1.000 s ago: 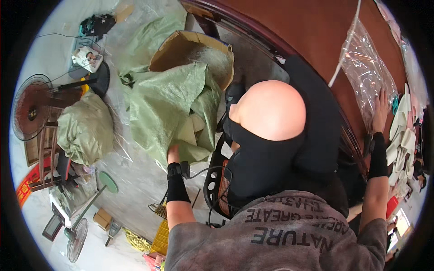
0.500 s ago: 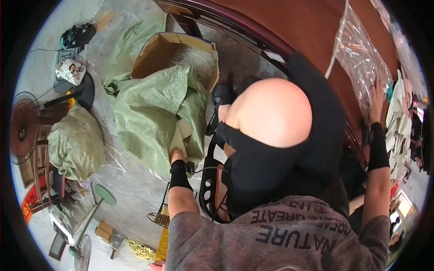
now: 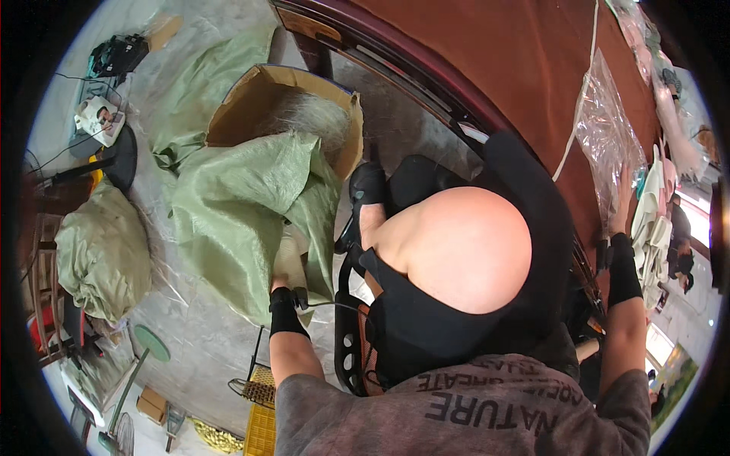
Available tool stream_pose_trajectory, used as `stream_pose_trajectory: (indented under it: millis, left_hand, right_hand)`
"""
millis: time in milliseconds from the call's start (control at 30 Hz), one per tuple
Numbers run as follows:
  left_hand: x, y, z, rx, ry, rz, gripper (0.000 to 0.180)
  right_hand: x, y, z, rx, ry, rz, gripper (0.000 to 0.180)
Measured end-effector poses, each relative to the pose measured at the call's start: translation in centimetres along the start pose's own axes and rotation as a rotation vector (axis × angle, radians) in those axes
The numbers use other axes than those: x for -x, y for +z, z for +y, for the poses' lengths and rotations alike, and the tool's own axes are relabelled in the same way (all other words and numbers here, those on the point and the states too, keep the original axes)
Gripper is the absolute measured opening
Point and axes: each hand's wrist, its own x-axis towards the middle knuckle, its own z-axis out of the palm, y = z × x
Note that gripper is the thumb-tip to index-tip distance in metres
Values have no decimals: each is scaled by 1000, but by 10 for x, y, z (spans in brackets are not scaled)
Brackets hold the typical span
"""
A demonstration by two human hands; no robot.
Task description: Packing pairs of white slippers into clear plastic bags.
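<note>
My left hand reaches into the mouth of a large green woven sack on the floor. Its fingers are hidden inside by some white pieces, so their pose does not show. On the brown table, my right hand lies with its fingers stretched out along the lower end of a clear plastic bag. Both wrists wear black bands. A stack of white and pink pieces rests just to the right of that hand.
A cardboard box with clear thin strands stands behind the sack. At the left are another full green sack and a green round-topped stand. A yellow crate sits near my left side. A white cord crosses the table.
My left hand has gone deeper into the sack, and its fingers are less visible. The view has shifted a little. My right hand stays by the plastic bag.
</note>
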Motion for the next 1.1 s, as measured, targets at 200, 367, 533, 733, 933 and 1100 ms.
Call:
stream_pose_trajectory:
  millis: [200,367,533,733,933,1100]
  left_hand:
    - [48,12,47,-467,309,-57,37]
    - [128,-81,57,-437,644,253,44]
    - [220,-115,110,633,728,-170,36]
    - [338,-177,193,1203,703,-36,37]
    - [479,-206,360,857,1267,36,39]
    - [591,-163,467,141,1787,367,31]
  right_hand:
    - [9,-9,0,50,133,24,49]
    - [-1,5,-22,5,268,59,52]
    - [7,11,-7,39,299,131,52]
    - [6,18,-19,132,324,149,53]
    - [5,1,-45,111,400,129,54]
    - [15,0,-41,76,470,201,54]
